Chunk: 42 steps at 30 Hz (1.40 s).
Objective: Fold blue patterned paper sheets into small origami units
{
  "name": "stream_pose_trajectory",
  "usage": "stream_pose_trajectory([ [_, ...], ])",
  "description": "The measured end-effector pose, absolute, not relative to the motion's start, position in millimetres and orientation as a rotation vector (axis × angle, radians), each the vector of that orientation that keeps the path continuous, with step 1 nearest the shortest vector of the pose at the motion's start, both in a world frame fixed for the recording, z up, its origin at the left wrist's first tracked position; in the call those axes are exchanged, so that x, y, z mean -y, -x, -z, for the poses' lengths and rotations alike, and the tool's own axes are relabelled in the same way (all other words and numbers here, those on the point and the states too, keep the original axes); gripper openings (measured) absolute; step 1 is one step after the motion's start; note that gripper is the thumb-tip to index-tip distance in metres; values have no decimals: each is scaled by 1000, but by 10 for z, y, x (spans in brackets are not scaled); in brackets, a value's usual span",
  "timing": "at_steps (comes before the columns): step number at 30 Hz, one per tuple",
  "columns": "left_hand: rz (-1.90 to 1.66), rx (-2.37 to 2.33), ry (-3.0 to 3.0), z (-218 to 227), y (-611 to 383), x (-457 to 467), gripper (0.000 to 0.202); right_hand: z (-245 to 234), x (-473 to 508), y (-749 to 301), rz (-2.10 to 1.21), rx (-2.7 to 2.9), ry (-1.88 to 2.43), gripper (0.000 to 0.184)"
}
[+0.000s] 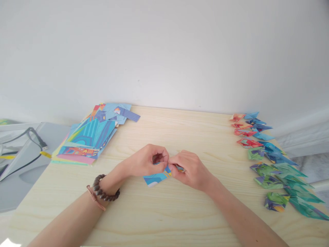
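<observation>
Taking the middle of the tabletop [200,216] as the centre of our clock, we begin at nine o'clock, where a black cable [22,167] with a plug lies on a grey surface [36,185] beyond the edge. At ten o'clock we have a loose, overlapping pile of printed paper [89,137], mostly blue, with red, yellow and pink showing at its edges. Towards eight o'clock, our left wrist wears a dark beaded bracelet [102,194] and a thin copper-coloured bangle [95,199]. At the centre lies the small folded paper [155,179], blue with yellow and white, partly covered by our hands. Our left hand [145,160], on its eleven o'clock side, pinches its upper edge between thumb and fingers; our right hand [189,169], on its three o'clock side, pinches it too, the fingertips of the two nearly meeting. From two o'clock round to just past three, we see folded paper pieces set in two columns: red ones [244,132] above green-and-purple ones [269,181] in the nearer column, blue ones [263,136] above teal ones [303,193] in the farther
</observation>
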<state>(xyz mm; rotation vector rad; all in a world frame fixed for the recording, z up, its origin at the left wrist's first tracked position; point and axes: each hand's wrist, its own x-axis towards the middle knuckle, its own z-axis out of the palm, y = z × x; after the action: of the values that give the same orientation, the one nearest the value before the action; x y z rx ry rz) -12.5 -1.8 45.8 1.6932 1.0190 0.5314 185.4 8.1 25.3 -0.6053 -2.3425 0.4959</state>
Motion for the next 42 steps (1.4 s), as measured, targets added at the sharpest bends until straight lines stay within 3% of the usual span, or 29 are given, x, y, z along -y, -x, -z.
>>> stream_pose_trajectory([
  [29, -465, -889, -1615, -484, 320, -49, 2, -376, -47, -1976, -640, 2296, 633, 9],
  [42, -477, -856, -1882, -442, 199, 1, 13, -341, -37, -1904, -732, 2389, 783, 10],
])
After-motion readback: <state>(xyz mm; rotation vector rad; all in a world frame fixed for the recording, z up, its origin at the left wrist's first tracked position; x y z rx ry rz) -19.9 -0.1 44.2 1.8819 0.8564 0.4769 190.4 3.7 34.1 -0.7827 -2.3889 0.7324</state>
